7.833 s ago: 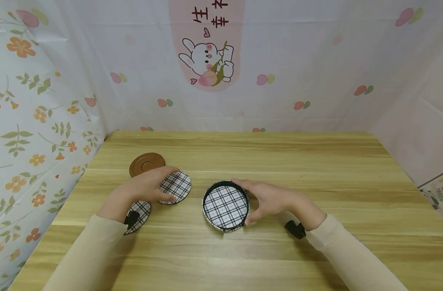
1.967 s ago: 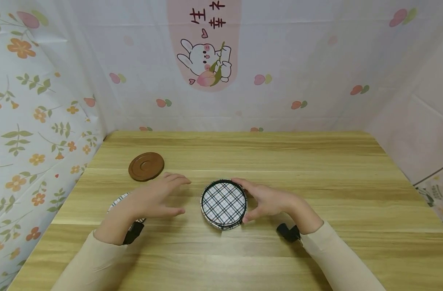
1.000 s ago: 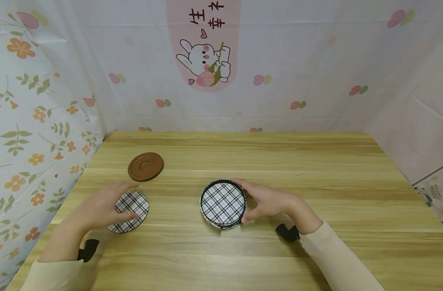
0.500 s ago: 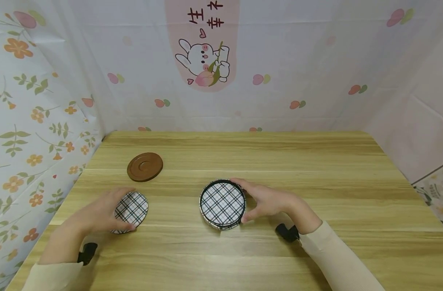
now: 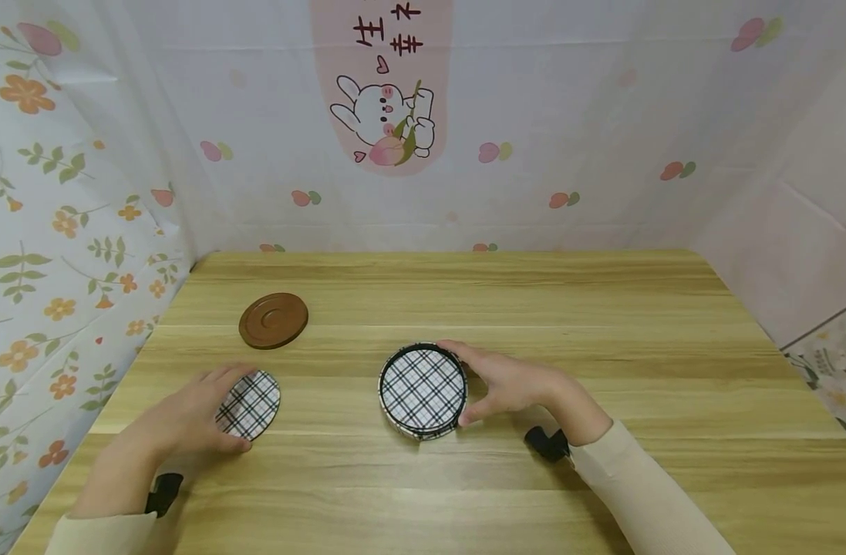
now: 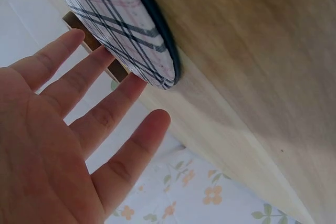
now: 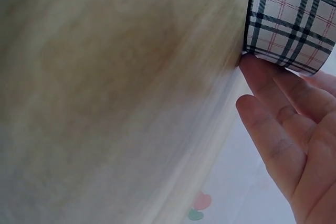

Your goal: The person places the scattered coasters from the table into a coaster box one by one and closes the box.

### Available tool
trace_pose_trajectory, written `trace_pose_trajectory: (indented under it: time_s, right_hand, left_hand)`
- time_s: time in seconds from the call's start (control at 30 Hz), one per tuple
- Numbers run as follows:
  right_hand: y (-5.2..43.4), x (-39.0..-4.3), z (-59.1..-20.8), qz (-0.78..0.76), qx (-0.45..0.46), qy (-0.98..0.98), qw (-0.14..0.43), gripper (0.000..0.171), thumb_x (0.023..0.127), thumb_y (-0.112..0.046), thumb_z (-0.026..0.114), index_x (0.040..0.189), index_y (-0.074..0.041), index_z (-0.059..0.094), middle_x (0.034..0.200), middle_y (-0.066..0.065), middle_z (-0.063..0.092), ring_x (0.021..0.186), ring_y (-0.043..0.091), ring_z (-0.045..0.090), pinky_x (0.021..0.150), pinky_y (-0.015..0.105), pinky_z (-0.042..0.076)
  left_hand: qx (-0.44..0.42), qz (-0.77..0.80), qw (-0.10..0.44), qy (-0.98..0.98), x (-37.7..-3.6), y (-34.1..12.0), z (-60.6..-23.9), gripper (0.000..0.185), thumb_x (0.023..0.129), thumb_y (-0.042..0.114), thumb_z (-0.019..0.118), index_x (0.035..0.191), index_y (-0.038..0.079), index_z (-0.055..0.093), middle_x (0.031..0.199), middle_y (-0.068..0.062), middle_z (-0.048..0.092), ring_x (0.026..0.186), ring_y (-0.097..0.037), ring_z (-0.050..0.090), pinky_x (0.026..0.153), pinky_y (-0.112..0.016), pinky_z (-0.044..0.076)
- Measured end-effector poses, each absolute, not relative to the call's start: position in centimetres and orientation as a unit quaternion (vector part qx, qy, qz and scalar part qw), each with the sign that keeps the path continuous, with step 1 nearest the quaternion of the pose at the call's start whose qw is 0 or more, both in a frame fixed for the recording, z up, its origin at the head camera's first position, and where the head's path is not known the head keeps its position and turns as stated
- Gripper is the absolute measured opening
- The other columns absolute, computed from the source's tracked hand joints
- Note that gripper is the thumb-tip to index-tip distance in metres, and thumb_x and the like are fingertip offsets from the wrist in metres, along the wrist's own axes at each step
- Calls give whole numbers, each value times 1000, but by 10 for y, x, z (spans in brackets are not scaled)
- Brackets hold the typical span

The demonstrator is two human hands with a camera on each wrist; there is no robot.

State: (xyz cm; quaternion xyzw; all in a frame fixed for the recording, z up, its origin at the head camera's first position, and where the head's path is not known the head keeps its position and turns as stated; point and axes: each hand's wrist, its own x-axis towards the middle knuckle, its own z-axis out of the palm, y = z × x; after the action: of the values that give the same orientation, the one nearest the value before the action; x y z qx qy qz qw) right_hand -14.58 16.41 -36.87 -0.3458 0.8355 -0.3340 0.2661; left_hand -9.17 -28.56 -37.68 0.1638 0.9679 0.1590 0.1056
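Note:
A round plaid coaster (image 5: 252, 405) with a dark edge is at the left of the table. My left hand (image 5: 193, 412) spans it, thumb at the near edge and fingers at the far edge. In the left wrist view the fingertips touch the coaster's rim (image 6: 131, 30); the thumb is out of sight there. Toward the middle stands a round plaid coaster holder (image 5: 403, 432) with a dark inner rim, a plaid coaster (image 5: 424, 387) lying inside near the top. My right hand (image 5: 513, 385) holds its right side between thumb and fingers, low on the plaid wall (image 7: 291, 22).
Behind the left hand lies a brown round disc (image 5: 273, 320) with ringed grooves, perhaps a lid. The wooden table (image 5: 568, 308) ends at a printed cloth (image 5: 568, 100) at the back. A flowered cloth (image 5: 62, 254) borders the left side.
Earlier the left hand held a second coaster, later gone from the table as the holder looks fuller. It then moved left and closed round the remaining coaster. The right hand stays put.

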Motion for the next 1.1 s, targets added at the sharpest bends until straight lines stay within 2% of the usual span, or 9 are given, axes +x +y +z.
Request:
trace_pose_trajectory:
  time_s: [0.53,0.83,1.1]
  right_hand:
    - [163,-146,-368,-328,-341,839,267,112,79,-27,85,159,-6,9,161,18,27,149,37,26,119,57,27]
    - [168,-146,-367,-334,-341,838,265,111,80,-26,84,159,-6,10,162,18,26,149,38,25,119,57,26]
    - [166,-147,-370,-328,-349,838,264,112,79,-29,84,159,-5,10,162,18,26,150,36,25,120,56,26]
  left_hand:
    - [172,152,98,968,-94,-284,-374,99,64,44,89,144,5,45,142,-26,50,123,-53,47,93,-67,46]
    - [192,165,88,963,-98,-267,-370,98,65,47,88,143,6,46,141,-24,51,127,-48,47,98,-65,45]
    - [209,167,88,960,-97,-258,-361,98,66,47,89,144,5,46,141,-21,51,125,-46,49,95,-63,47]
